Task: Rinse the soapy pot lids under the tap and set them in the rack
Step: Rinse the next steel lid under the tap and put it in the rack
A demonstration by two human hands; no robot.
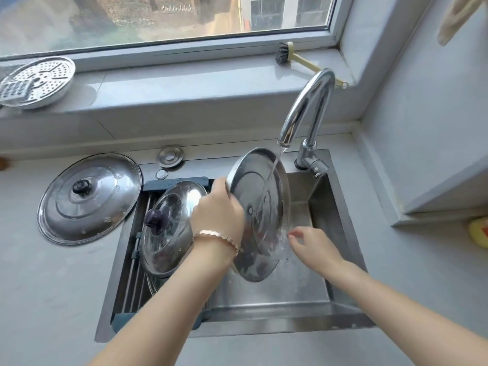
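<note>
My left hand [217, 212] grips a steel pot lid [260, 215] by its left edge and holds it tilted on edge over the sink, underside facing me. Water from the chrome tap [306, 109] runs down the lid's inner face. At the lid's lower right, in the splash, is my right hand [313, 247], fingers apart and holding nothing. A second lid with a dark knob [169, 228] lies on the roll-up rack [137, 265] over the sink's left part. A larger lid with a black knob [88, 198] rests on the counter to the left, dotted with suds.
The steel sink [298, 286] is open on the right under the tap. A perforated steamer tray [37, 80] and a dish brush [287, 55] sit on the windowsill. A small round metal cap [170, 155] lies behind the sink. A yellow object [479, 231] is at the right edge.
</note>
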